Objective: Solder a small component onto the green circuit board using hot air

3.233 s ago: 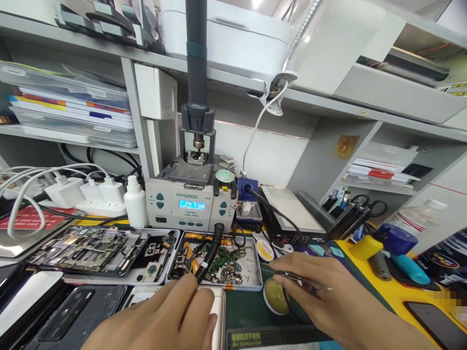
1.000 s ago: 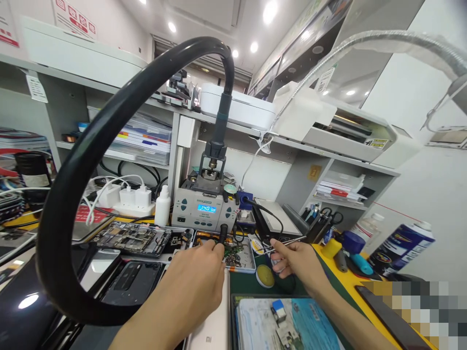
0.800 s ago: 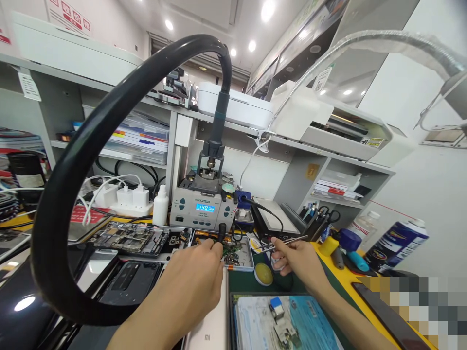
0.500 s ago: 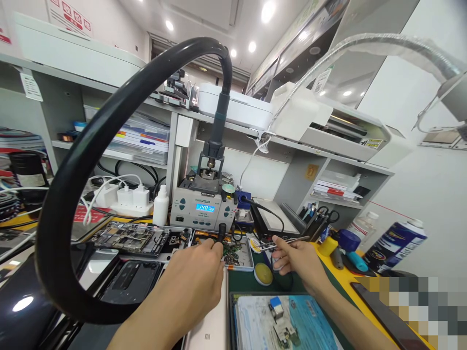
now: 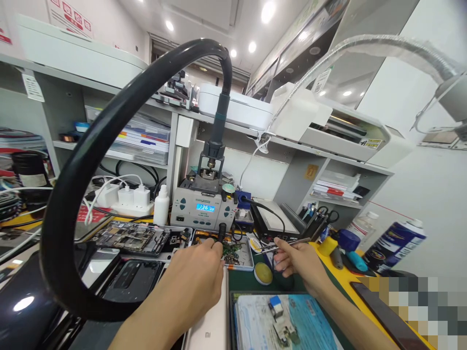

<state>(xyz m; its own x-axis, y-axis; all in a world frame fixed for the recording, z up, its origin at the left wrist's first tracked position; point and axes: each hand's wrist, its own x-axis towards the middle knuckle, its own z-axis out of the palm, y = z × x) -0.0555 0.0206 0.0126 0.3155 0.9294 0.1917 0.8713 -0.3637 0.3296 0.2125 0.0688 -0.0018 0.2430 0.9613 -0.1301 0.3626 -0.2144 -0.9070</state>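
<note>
- Head view, right hand: thumb and forefinger pinch metal tweezers, points toward the parts tray. The tweezers are in the air, just right of the tray and above the flux-like jar. The light pinch presumably leaves the points free and in sight.
- Head view, left hand: palm down, fingers curled, at the tray's near edge, close to the black sleeve at the station's base. The fingertips are hidden; whether anything is gripped cannot be told.
- Head view, hot-air rework station: handle stands upright in its cradle, judged a safe parking place for a hot tool. The hose arches wide to the left, likely because of its stiffness.
- Head view, desk front: a Mi-marked phone lies partly under the left forearm. Right of it, a blue-topped part lies on a printed pad, probably to keep small pieces within reach.
</note>
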